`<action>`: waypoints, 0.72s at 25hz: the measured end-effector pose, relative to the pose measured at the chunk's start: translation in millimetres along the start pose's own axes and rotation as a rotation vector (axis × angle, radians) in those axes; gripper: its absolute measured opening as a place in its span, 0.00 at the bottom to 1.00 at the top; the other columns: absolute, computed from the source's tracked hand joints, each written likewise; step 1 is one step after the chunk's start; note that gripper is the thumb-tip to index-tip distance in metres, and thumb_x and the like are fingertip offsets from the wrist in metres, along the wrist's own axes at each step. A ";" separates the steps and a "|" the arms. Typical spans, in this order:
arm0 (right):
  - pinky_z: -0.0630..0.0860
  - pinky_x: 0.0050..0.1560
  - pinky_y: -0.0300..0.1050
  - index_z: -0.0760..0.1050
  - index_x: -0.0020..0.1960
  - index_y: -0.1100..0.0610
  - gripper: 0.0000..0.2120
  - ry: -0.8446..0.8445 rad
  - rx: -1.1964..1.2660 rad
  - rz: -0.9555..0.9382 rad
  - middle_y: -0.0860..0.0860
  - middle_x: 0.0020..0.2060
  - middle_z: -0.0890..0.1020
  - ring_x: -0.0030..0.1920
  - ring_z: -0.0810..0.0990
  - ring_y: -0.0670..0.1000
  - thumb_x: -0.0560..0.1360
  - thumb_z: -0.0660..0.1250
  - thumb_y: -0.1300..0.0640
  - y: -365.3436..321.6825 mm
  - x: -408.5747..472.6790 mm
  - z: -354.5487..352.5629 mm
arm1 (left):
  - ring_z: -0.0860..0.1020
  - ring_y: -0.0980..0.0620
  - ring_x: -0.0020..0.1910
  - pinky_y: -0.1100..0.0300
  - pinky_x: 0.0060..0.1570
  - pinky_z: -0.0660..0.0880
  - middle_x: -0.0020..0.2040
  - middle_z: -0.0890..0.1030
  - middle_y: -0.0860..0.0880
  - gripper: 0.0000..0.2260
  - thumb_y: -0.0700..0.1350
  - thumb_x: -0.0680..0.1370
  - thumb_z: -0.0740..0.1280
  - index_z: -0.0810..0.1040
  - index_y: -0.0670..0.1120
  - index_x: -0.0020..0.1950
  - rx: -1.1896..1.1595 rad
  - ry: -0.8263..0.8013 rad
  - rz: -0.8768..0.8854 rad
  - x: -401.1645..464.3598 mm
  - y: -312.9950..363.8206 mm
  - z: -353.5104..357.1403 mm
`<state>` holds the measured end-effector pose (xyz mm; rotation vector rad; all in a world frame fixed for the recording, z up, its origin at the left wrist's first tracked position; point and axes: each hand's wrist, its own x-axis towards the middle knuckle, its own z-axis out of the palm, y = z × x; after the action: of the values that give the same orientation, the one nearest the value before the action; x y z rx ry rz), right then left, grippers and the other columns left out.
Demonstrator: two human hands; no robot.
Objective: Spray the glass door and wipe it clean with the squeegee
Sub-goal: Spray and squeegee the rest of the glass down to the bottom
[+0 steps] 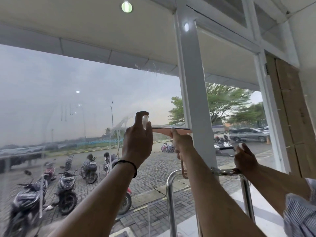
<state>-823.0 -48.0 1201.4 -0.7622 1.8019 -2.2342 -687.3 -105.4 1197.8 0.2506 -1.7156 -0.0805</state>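
The squeegee lies flat against the wet glass door, its blade reaching the white door frame. The right hand clenches its handle. Just left of it, the left hand grasps a small spray bottle, index finger curled over the top. Below the squeegee stands a steel door handle.

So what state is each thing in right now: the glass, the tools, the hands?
Glass door: wet, streaked with drips on its left part.
Spray bottle: raised, gripped by the left hand.
Squeegee: blade held level near the glass, gripped by the right hand.
Door handle: untouched.
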 end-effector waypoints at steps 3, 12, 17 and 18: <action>0.63 0.24 0.38 0.75 0.53 0.63 0.18 -0.115 0.180 0.065 0.49 0.24 0.69 0.20 0.63 0.46 0.82 0.56 0.48 -10.4 -5.5 -19.6 | 0.75 0.47 0.27 0.53 0.29 0.70 0.28 0.75 0.48 0.10 0.47 0.84 0.58 0.68 0.55 0.65 0.018 -0.053 0.033 4.2 4.7 -7.4; 0.70 0.26 0.36 0.68 0.37 0.57 0.13 -0.215 0.820 0.415 0.50 0.22 0.67 0.19 0.66 0.48 0.77 0.51 0.59 -22.3 -22.8 -55.0 | 0.72 0.54 0.27 0.60 0.27 0.62 0.27 0.73 0.52 0.11 0.48 0.84 0.58 0.68 0.57 0.66 0.079 -0.178 0.121 -2.2 19.6 -0.4; 0.74 0.23 0.40 0.70 0.39 0.61 0.15 -0.204 0.928 0.485 0.52 0.23 0.69 0.21 0.69 0.50 0.79 0.49 0.60 -11.5 -26.6 -56.0 | 0.72 0.56 0.27 0.61 0.27 0.63 0.28 0.73 0.53 0.11 0.48 0.84 0.59 0.68 0.57 0.66 0.088 -0.157 0.155 -6.6 18.9 2.5; 0.74 0.23 0.40 0.69 0.40 0.61 0.14 -0.182 0.965 0.494 0.53 0.23 0.70 0.22 0.69 0.50 0.79 0.49 0.60 -11.4 -27.7 -55.3 | 0.72 0.56 0.27 0.61 0.27 0.64 0.28 0.73 0.53 0.10 0.47 0.85 0.59 0.67 0.56 0.66 0.090 -0.159 0.168 -7.3 17.2 2.4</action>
<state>-824.2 14.7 1196.8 -0.2552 0.5633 -2.1925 -690.8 -87.3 1193.8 0.1690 -1.8941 0.1031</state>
